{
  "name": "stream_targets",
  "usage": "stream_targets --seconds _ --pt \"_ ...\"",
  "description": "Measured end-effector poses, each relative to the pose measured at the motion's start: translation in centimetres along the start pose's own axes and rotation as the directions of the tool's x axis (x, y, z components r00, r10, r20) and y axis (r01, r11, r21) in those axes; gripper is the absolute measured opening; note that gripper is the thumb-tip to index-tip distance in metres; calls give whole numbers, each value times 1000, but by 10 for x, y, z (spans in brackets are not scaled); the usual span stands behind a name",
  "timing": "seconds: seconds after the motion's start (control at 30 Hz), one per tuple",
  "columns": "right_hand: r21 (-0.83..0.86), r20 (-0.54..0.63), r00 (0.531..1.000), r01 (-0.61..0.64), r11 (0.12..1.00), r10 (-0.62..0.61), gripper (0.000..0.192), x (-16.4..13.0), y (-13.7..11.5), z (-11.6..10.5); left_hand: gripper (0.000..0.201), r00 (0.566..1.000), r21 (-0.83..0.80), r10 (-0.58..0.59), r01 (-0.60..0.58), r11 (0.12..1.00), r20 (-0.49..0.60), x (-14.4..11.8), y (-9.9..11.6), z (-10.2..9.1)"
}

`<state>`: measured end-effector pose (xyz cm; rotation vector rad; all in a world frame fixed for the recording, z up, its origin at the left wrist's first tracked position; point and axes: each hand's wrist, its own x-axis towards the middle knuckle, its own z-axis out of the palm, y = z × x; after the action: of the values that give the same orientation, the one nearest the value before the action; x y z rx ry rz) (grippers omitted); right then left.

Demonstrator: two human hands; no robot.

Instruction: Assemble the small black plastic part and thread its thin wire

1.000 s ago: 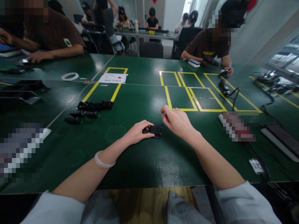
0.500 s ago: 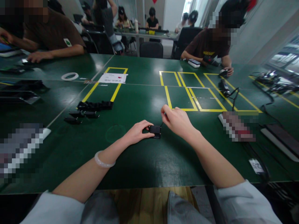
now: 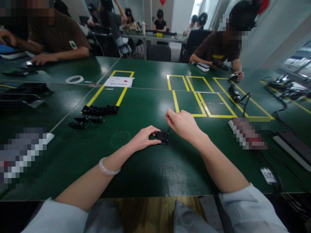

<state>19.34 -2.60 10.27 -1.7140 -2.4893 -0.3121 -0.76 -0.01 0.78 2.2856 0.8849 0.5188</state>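
My left hand (image 3: 144,138) pinches a small black rectangular block (image 3: 162,136) between thumb and fingers, holding it on the green tabletop. Small shiny points, like screw ends, show at the block's corners. Just right of the block, my right hand (image 3: 183,124) is closed with its fingers curled. From under it a thin dark rod (image 3: 168,130) slants down to the block's right side. The rod's upper part is hidden in the fingers, so I cannot tell its exact kind.
Several similar black blocks (image 3: 84,119) and a row of black parts (image 3: 100,110) lie to the left. A white tape roll (image 3: 74,79) and a paper sheet (image 3: 119,81) are farther back. Cables (image 3: 274,165) and a pixelated device (image 3: 249,133) lie right. Two people work across the table.
The closed right hand has shifted very slightly left relative to the block. My left hand keeps the same pinch on the block; the whole view has moved a little.
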Motion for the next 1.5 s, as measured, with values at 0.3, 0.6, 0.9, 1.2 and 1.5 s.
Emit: stream_targets --seconds 0.3,0.6,0.9,1.2,1.5 --pt "-12 -3 1000 -27 1000 27 29 -4 -2 0 37 1000 0 5 -5 1000 -2 0 -1 0" --pt "11 0 1000 -5 1000 5 26 -6 0 -2 39 1000 7 9 -9 1000 -2 0 -3 1" --pt "5 8 999 -39 999 39 31 -6 0 -3 38 1000 -6 7 -7 1000 0 0 -1 -1" --pt "53 8 1000 -27 998 26 26 -6 2 -3 38 1000 7 0 0 1000 -1 -1 1 0" --pt "107 14 1000 -8 994 7 27 -7 3 -3 37 1000 35 6 -6 999 0 -1 4 -1"
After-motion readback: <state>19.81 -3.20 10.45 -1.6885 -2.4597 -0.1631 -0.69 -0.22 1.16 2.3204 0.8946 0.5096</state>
